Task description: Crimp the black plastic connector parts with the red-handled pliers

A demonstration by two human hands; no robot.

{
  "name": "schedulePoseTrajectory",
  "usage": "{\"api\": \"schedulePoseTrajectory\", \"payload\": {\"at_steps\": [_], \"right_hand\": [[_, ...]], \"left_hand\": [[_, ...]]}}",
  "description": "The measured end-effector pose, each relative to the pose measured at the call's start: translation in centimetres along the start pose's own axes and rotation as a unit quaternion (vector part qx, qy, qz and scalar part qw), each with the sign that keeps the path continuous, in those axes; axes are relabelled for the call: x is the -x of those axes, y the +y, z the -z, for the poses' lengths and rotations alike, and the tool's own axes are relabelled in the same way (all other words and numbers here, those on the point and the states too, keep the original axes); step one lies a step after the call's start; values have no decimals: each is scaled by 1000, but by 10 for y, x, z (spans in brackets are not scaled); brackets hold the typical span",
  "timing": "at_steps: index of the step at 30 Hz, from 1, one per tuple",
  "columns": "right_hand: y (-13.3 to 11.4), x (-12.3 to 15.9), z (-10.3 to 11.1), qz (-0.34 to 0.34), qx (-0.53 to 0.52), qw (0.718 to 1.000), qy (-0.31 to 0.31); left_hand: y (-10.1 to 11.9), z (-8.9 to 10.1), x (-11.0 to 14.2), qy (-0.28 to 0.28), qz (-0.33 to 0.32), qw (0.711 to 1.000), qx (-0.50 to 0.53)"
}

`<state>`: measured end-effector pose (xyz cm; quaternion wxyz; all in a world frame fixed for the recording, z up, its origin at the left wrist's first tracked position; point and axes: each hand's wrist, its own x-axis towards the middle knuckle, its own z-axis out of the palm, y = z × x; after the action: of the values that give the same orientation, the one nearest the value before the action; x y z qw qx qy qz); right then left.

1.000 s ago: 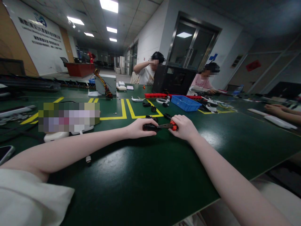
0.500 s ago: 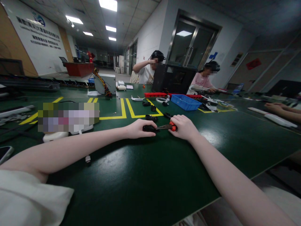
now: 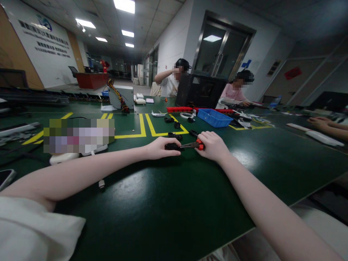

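Observation:
My left hand (image 3: 159, 148) is closed around a small black plastic part (image 3: 172, 146) and presses it onto the dark green table (image 3: 168, 203). My right hand (image 3: 213, 146) grips the red handles of a pair of pliers (image 3: 193, 145). The pliers' metal jaws point left and meet the black part. Another small black part (image 3: 175, 136) lies just behind my hands.
A blue bin (image 3: 214, 118), a red tray (image 3: 179, 109), a white tape roll (image 3: 187, 116) and loose black parts sit beyond yellow floor-style markings (image 3: 142, 127). A grey box with coloured wires (image 3: 121, 96) stands further back. Two people work across the table. Another person's hands (image 3: 323, 123) rest at right. A phone (image 3: 5, 177) lies at left.
Hardly anything has moved. Both hands stay together on the black part and the pliers, shifted very slightly up in the picture.

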<state>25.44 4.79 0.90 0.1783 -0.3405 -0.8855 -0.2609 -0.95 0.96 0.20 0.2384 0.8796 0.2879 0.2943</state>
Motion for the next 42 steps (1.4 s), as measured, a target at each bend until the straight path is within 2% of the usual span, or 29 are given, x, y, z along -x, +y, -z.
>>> {"api": "schedulePoseTrajectory", "payload": {"at_steps": [5,10,31,42], "right_hand": [[-1,-1,-1,-16,-55,997,-48],[-3,-3,0,-38,-78,994,-68],[-9,-5,-3,-26,-52,997,-45],[-8,-4,-1,-9,-82,995,-62]], "left_hand": [[0,-1,0,3,-14,1000,-24],[-2,-2,0,21,-10,999,-30],[-1,0,0,15,14,1000,-13],[-1,-2,0,-2,12,999,-35]]}}
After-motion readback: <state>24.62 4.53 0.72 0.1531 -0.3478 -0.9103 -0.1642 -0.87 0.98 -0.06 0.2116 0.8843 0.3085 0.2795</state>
